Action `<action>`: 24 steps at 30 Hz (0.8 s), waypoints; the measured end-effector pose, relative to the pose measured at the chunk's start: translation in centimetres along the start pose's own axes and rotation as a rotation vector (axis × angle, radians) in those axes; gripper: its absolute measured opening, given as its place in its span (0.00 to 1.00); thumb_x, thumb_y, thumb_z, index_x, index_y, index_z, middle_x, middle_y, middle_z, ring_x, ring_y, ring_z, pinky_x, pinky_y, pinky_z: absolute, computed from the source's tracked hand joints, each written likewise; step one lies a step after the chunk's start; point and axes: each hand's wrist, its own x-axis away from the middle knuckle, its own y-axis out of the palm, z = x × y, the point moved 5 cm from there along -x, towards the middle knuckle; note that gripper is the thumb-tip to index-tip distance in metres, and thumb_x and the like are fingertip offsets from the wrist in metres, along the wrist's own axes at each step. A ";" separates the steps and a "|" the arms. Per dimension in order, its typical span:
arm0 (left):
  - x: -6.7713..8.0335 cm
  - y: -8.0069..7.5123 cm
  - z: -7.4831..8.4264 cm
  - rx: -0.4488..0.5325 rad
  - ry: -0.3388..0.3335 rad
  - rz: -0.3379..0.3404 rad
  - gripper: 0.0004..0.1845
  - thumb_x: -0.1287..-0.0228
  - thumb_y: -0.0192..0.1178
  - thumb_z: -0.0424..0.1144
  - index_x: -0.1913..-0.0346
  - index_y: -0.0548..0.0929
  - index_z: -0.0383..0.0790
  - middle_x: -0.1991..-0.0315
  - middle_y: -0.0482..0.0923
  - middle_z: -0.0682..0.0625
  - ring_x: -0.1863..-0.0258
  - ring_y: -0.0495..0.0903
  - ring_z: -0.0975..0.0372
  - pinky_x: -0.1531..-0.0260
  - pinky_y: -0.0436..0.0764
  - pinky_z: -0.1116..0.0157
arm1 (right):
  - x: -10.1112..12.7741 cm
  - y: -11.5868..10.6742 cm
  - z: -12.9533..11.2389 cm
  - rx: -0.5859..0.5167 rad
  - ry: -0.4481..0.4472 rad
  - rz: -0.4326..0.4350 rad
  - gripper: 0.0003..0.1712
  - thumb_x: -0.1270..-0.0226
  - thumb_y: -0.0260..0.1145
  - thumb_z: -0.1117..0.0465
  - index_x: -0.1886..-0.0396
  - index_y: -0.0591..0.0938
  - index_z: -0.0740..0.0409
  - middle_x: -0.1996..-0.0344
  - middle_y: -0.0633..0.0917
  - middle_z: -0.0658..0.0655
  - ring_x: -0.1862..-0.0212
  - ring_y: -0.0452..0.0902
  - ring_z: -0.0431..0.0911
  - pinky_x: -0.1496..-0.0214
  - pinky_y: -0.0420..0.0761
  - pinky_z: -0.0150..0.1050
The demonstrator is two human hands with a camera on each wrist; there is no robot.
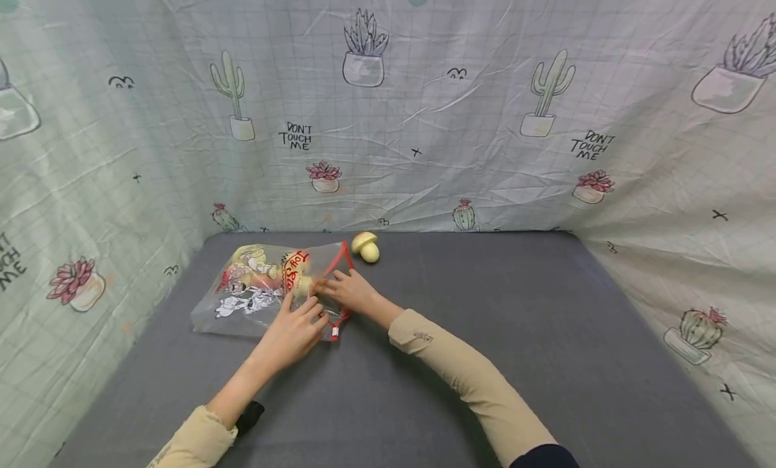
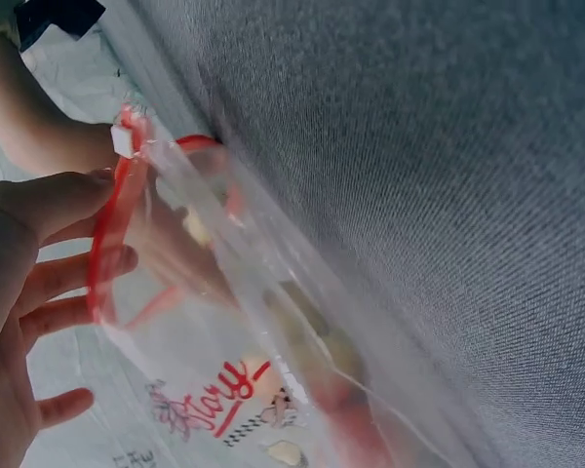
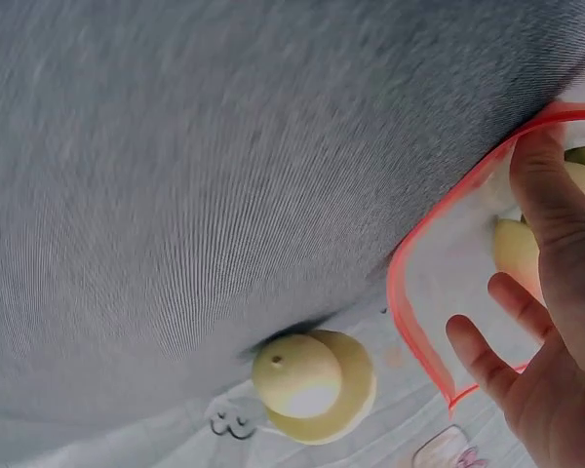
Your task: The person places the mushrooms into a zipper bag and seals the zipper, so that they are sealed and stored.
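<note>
A clear plastic zip bag (image 1: 206, 316) with a red rim and printed cartoon figures lies on the dark grey table. Yellow and red pieces show through its plastic, their kinds blurred. With thumb and fingers, my left hand (image 1: 295, 330) pinches the bag's red rim near the white slider (image 2: 123, 141). My right hand (image 1: 351, 291) reaches into the bag's mouth. In the right wrist view its thumb and fingers are spread beside yellow rounded pieces (image 3: 517, 255); some fingers are hidden. Just outside the mouth stands a yellow mushroom-shaped toy (image 1: 366, 246).
The grey table (image 1: 515, 333) stretches to the right of the bag. A pale curtain (image 1: 412, 118) printed with potted cacti hangs behind and at both sides. A dark object (image 1: 248, 417) shows beside the left forearm.
</note>
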 end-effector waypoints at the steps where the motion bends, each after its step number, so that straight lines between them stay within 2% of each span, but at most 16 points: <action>1: 0.0 0.0 0.1 -0.004 0.009 -0.001 0.12 0.56 0.66 0.45 0.66 0.81 0.47 0.64 0.76 0.50 0.54 0.73 0.56 0.54 0.68 0.46 | 0.0 0.1 0.0 -0.009 -0.002 -0.009 0.37 0.40 0.54 0.42 0.33 0.51 0.31 0.33 0.55 0.36 0.45 0.64 0.39 0.53 0.74 0.34; 5: 0.0 0.0 0.4 0.013 0.021 -0.025 0.13 0.55 0.66 0.46 0.64 0.82 0.47 0.63 0.77 0.51 0.53 0.73 0.56 0.55 0.70 0.47 | 0.3 0.5 0.2 -0.099 0.004 -0.026 0.47 0.53 0.56 0.34 0.32 0.50 0.33 0.33 0.56 0.38 0.45 0.64 0.40 0.51 0.74 0.37; 12: 0.2 0.4 0.7 0.055 0.051 -0.129 0.26 0.67 0.72 0.48 0.56 0.81 0.50 0.58 0.77 0.51 0.47 0.72 0.54 0.52 0.68 0.44 | 1.3 1.3 0.5 -0.344 0.022 -0.032 0.45 0.47 0.57 0.39 0.31 0.49 0.37 0.32 0.56 0.41 0.52 0.65 0.41 0.57 0.74 0.37; 15: 0.3 0.6 0.9 0.041 0.067 -0.129 0.26 0.67 0.72 0.44 0.56 0.81 0.51 0.58 0.77 0.50 0.47 0.72 0.54 0.52 0.69 0.44 | 1.6 1.6 0.8 -0.419 0.022 -0.029 0.44 0.46 0.57 0.39 0.31 0.51 0.39 0.32 0.58 0.43 0.52 0.64 0.41 0.58 0.74 0.38; 21: 0.4 0.8 1.0 0.031 0.066 -0.114 0.24 0.65 0.72 0.39 0.57 0.81 0.52 0.58 0.77 0.50 0.48 0.74 0.55 0.52 0.70 0.46 | 2.2 2.1 2.1 -0.527 0.054 -0.017 0.38 0.44 0.58 0.41 0.34 0.60 0.44 0.34 0.63 0.46 0.48 0.63 0.42 0.51 0.73 0.42; 24: 0.4 0.8 1.0 0.029 0.068 -0.097 0.23 0.65 0.71 0.37 0.58 0.80 0.51 0.58 0.77 0.50 0.48 0.74 0.56 0.53 0.71 0.47 | 2.5 2.3 3.0 -0.557 0.079 0.004 0.34 0.42 0.57 0.43 0.36 0.63 0.45 0.36 0.65 0.48 0.48 0.64 0.42 0.53 0.74 0.41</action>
